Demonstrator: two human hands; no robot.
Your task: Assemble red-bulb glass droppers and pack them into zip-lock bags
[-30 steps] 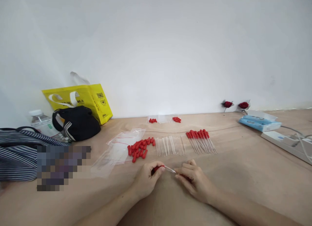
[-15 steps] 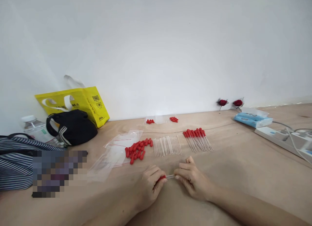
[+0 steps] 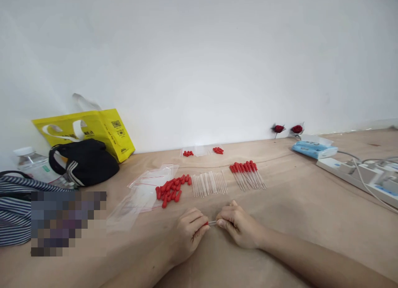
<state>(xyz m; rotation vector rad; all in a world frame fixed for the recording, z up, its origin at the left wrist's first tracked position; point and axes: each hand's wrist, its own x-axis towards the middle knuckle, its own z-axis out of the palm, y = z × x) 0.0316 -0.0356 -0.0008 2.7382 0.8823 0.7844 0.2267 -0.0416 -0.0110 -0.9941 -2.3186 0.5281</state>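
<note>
My left hand (image 3: 191,234) is closed round a red rubber bulb (image 3: 205,223), and only the bulb's end shows. From it a clear thin tube (image 3: 212,223) runs across to my right hand (image 3: 238,223), whose fingers pinch its other end. Beyond my hands lie a pile of loose red bulbs (image 3: 171,189), a row of clear tubes (image 3: 209,183), and to the right a row of tubes fitted with red bulbs (image 3: 248,175).
Clear zip bags (image 3: 139,194) lie left of the bulbs. A yellow bag (image 3: 116,132), black pouch (image 3: 90,163), bottle (image 3: 32,163) and striped cloth (image 3: 15,209) stand left. Tissues (image 3: 314,149), a power strip (image 3: 342,170) and two dark red roses (image 3: 297,129) are right.
The view has shifted slightly, so things sit a little further left. My hands are closer together, and less of the red bulb and tube shows between them.
</note>
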